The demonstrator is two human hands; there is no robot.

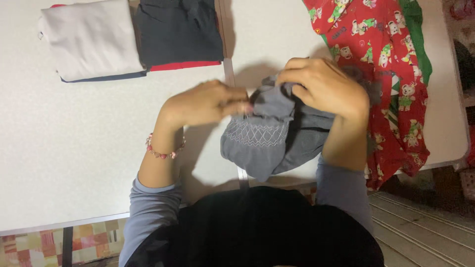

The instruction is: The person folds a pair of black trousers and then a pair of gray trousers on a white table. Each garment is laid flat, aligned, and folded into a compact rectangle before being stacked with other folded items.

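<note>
White bench (74, 148) fills most of the view, with a seam running down its middle and patterned floor showing below its near edge at 7 o'clock. At 11 o'clock lies a folded white cloth (89, 39) on top of a dark blue layer, and just beside it, toward 12 o'clock, a folded black cloth (178, 30) rests on something red. Near the centre, the left hand (205, 103), with a pink bead bracelet (163, 151) on its wrist, has its fingers closed, pinching the edge of a grey garment (260, 141). This garment sits bunched on the bench at the centre, stitched with a pale diamond pattern across its front. The right hand (324, 86) grips the garment's top from above, fingers curled shut into the fabric. At 2 o'clock, a red printed cloth (391, 59) with small bear figures and a green edge spreads over the bench and hangs off its near edge, touching the garment.
</note>
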